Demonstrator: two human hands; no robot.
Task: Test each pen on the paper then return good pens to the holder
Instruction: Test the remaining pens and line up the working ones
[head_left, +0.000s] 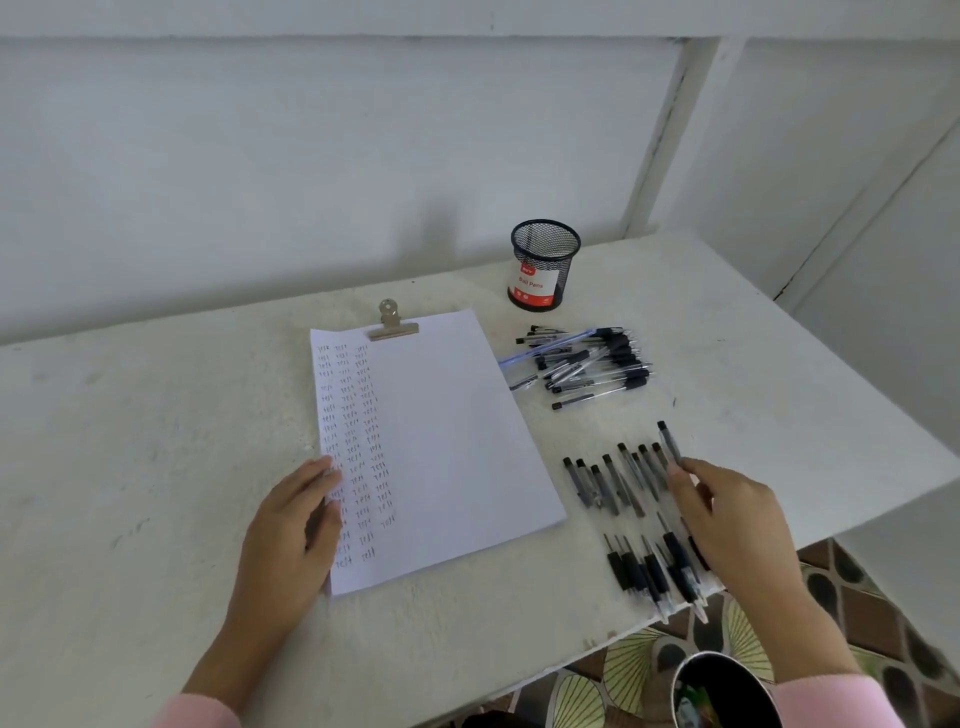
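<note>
My right hand (727, 519) pinches the end of one clear, black-tipped ballpoint pen (669, 441), lifting it from the row of pens (605, 486), I judge for testing. My left hand (291, 525) lies flat on the white clipped paper sheet (457, 441) to steady it. The black mesh pen holder (543, 262) stands well beyond, past a loose pile of pens (587, 364).

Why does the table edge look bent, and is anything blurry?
Head view: the wide-angle lens bows the table edge; the right hand and the pens by it look slightly blurred; light is soft and even, with a faint shadow on the wall left of the holder.
</note>
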